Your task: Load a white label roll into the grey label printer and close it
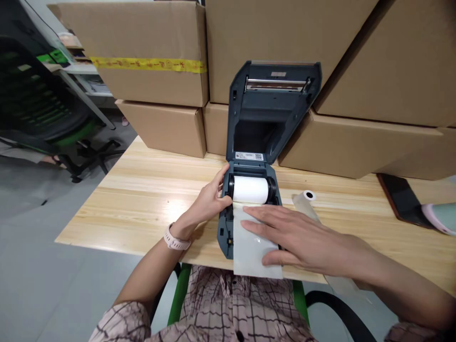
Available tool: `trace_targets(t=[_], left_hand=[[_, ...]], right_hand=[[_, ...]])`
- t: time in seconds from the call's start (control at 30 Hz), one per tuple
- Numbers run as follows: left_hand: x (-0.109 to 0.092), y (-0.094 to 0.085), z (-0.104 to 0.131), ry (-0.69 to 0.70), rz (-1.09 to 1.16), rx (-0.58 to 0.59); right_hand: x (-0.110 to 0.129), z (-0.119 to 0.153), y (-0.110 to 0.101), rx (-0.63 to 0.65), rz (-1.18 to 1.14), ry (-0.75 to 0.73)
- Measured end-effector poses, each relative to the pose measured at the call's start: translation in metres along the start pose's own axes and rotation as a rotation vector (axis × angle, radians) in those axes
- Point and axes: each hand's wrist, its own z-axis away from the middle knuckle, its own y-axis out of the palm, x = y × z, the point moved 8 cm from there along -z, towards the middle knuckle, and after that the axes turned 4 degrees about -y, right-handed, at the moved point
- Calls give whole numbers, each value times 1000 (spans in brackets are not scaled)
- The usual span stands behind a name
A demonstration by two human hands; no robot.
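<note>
A dark grey label printer (pixel 225 223) stands on the table with its lid (pixel 256 102) raised and leaning back. Inside it, a roll of white label paper (pixel 250 190) sits between two black holders. From the roll, a strip of paper (pixel 254 247) runs forward over the printer's front and past the table edge. My left hand (pixel 210 199) grips the printer's left side wall, thumb on the rim and fingers on the outer side. Lying across the strip, my right hand (pixel 295 235) has its fingers stretched and spread, and it covers much of the printer's right front.
Stacked cardboard boxes (pixel 160 126) line the back of the wooden table (pixel 142 190). Right of the printer lies a small roll (pixel 309 195) with a trailing translucent strip. Farther right are a dark phone (pixel 402 197) and a green-and-pink object (pixel 441 218). An office chair (pixel 42 104) stands left.
</note>
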Motion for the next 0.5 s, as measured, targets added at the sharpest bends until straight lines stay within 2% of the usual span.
trace_targets(t=[0.33,0.43,0.5], left_hand=[[0,3,0,28,6,21],[0,3,2,41,-68,21],[-7,3,6,96,-175,-10]], right_hand=[[5,8,28,-35,91,24],[13,13,35,-87,127,11],[21,19,38,-115,154,6]])
